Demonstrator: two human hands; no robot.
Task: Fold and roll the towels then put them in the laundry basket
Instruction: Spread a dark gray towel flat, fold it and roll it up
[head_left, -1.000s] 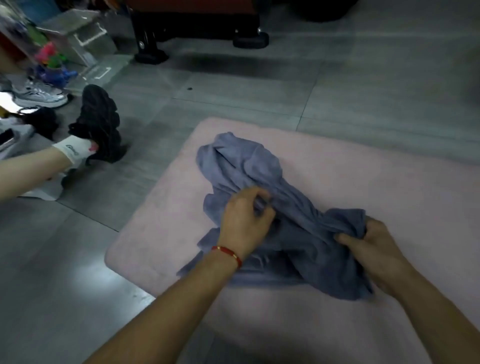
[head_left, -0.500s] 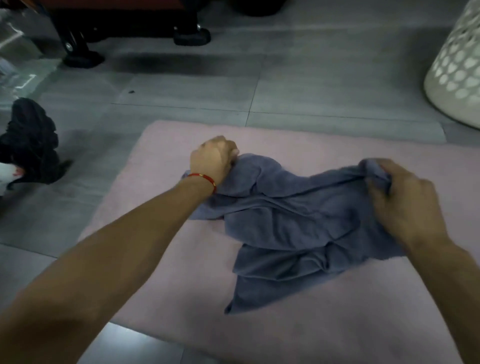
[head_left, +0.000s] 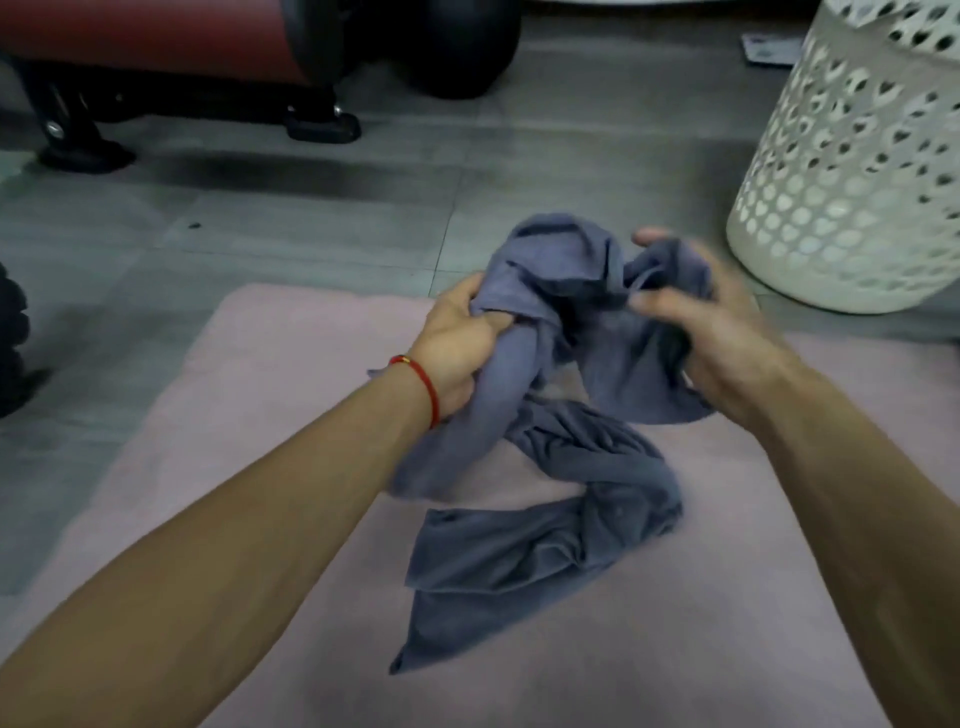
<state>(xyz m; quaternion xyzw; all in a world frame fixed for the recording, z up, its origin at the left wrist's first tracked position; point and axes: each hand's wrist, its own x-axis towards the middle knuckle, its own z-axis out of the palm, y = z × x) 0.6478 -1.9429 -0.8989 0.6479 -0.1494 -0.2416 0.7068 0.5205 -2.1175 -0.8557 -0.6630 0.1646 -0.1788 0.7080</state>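
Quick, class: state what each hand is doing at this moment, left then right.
Left hand: closed, gripping the grey towel.
Right hand: closed, holding the same towel's other bunched end.

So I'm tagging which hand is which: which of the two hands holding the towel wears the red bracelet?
The left hand, gripping the blue-grey towel, has the red bracelet on its wrist. The right hand also holds the towel, but its wrist is bare.

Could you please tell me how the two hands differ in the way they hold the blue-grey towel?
The left hand, with a red bracelet at its wrist, clenches a thick bunch of the blue-grey towel; the bare-wristed right hand pinches a thinner edge, held slightly farther away. Both lift it above the pink mat.
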